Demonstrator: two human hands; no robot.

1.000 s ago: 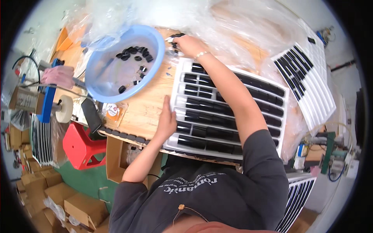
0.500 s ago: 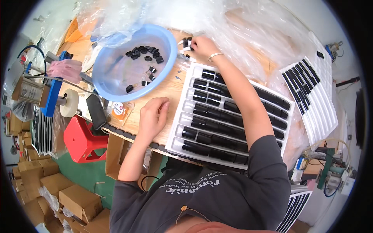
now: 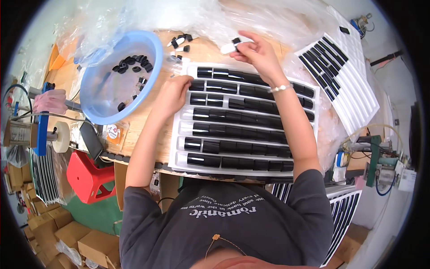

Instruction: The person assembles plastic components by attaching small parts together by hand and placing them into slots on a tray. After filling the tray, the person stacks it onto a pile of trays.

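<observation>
A white plastic tray (image 3: 178, 148) lies before me, filled with rows of glossy black cylindrical pieces (image 3: 242, 115). At its upper left edge is my left hand (image 3: 174, 95), its fingers drawn together against the left end of the second row; whether they pinch a piece there is hidden. Above the tray's far edge, my right hand (image 3: 257, 53) holds a small white piece with a black band (image 3: 231, 46) between thumb and fingers. Several similar loose black and white pieces (image 3: 180, 41) lie on the wooden table (image 3: 154, 101) beyond the tray.
A blue basin (image 3: 156, 58) with black rings stands at the left. Clear plastic sheeting (image 3: 197, 15) covers the far side. More trays of black pieces (image 3: 327, 67) lie at the right. A clamp-like machine (image 3: 42, 121), red stool (image 3: 85, 177) and cardboard boxes (image 3: 89, 244) are at the left.
My right hand has moved right from the loose pieces, now with a white and black piece in it. My left hand has gone from the bare table to the tray's left edge. The view has shifted.
</observation>
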